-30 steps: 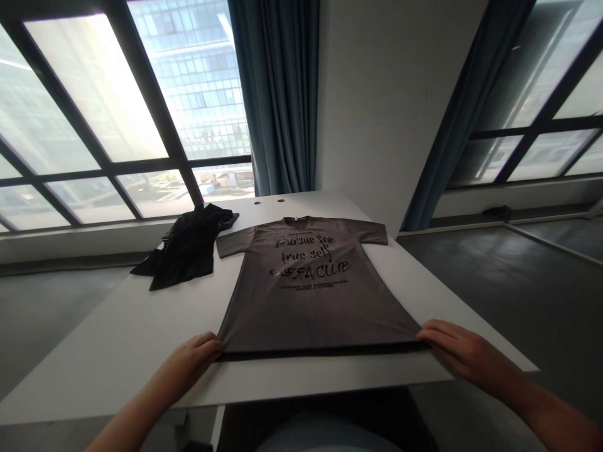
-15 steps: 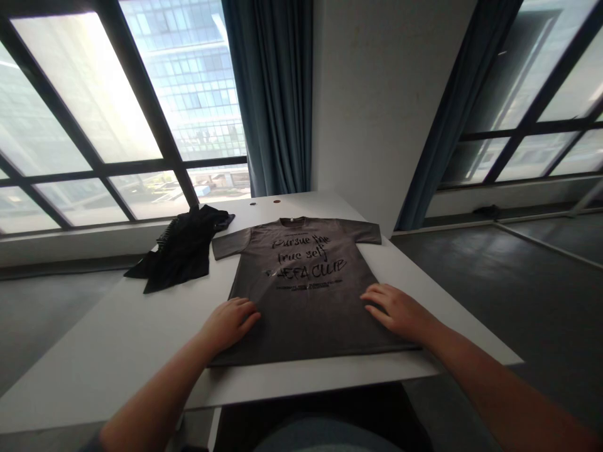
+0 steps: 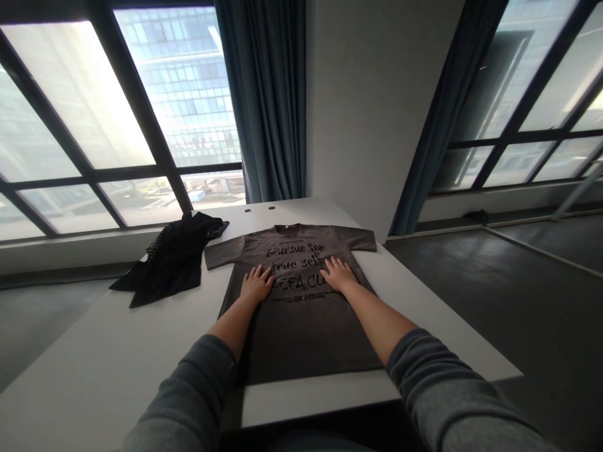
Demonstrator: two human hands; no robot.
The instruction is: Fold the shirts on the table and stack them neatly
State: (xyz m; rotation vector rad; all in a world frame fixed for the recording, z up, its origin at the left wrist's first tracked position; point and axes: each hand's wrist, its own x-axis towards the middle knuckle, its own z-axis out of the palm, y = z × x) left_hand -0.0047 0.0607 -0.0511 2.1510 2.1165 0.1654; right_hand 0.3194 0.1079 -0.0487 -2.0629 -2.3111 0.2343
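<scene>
A dark grey T-shirt with black brush lettering lies flat on the white table, its collar at the far side and its sleeves spread out. My left hand rests palm down on the chest, fingers apart, just below the printed words. My right hand presses flat on the lettering at the other side of the chest. Neither hand grips the cloth. My grey sleeves cover both forearms up to the middle of the arm.
A crumpled black garment lies on the table to the left of the T-shirt. Two small round holes mark the far end of the table. Large windows and blue-grey curtains stand behind it, and dark floor lies to the right.
Both hands have slid away from me up the shirt and closer together, from the hem to the chest. My arms stretch further out, and the grey sleeves now show in view.
</scene>
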